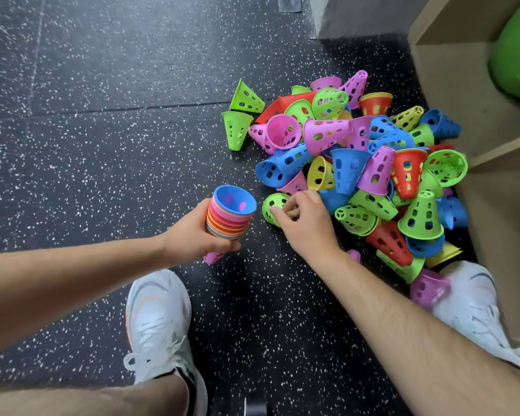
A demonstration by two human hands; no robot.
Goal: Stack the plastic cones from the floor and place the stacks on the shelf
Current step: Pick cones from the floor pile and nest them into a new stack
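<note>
A heap of perforated plastic cones (pixel 357 163) in green, pink, blue, red and yellow lies on the dark speckled floor in front of a wooden shelf (pixel 463 94). My left hand (pixel 192 235) grips a nested stack of cones (pixel 230 217), wide ends up, with a blue cone on top and a pink tip poking out below. My right hand (pixel 306 219) has its fingers curled on a green cone (pixel 272 205) at the near edge of the heap.
The speckled rubber floor (pixel 102 145) spreads left of the heap. Two green cones (pixel 237 118) lie apart at the heap's far left. My white shoes (pixel 159 325) stand at the bottom, the right shoe (pixel 475 304) against the cones. A green ball (pixel 517 55) sits in the shelf.
</note>
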